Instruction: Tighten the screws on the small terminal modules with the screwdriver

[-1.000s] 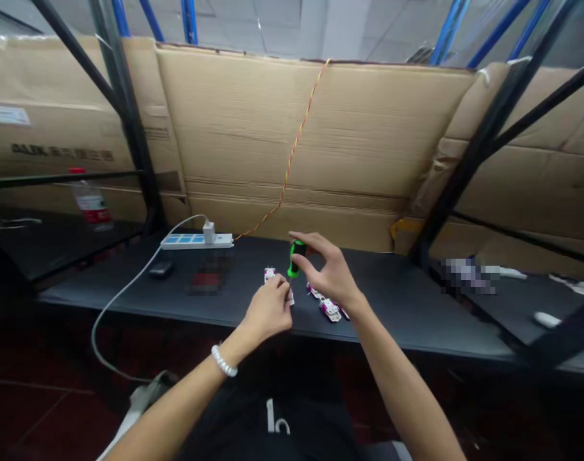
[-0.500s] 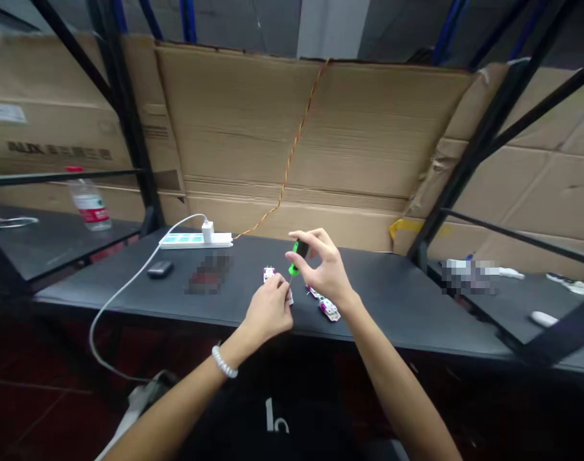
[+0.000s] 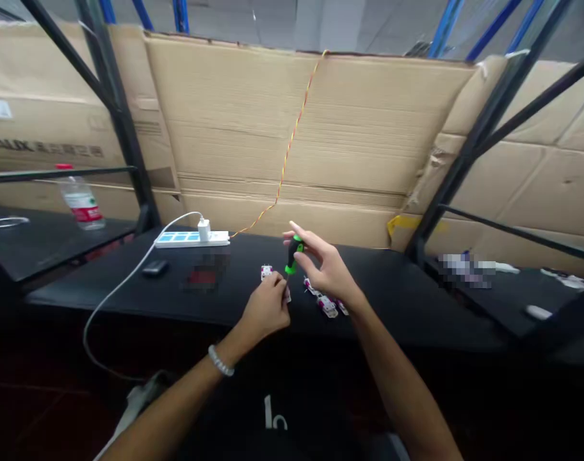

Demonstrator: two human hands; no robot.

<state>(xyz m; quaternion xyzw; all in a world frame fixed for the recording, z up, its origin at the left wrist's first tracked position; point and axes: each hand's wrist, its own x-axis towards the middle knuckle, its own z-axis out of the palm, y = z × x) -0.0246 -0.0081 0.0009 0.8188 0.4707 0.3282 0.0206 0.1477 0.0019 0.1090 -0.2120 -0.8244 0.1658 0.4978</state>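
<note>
My right hand (image 3: 326, 270) pinches the black and green handle of a small screwdriver (image 3: 292, 254), held upright with its tip pointing down. My left hand (image 3: 266, 308), a bead bracelet on its wrist, is closed over a small white and magenta part (image 3: 287, 296) on the black table (image 3: 392, 301), right under the screwdriver tip. Another such part (image 3: 266, 271) lies just behind the left hand. Several more white and magenta parts (image 3: 326, 305) lie beside my right wrist.
A white power strip (image 3: 189, 239) with a charger and white cable lies at the back left. A small black object (image 3: 154, 267) sits near it. A water bottle (image 3: 79, 201) stands on the left table. Cardboard boxes and black frame bars close off the back.
The right hand's fingers have shifted on the screwdriver handle, the forefinger now stretched out. The left hand stays closed on the part. The view has drifted slightly.
</note>
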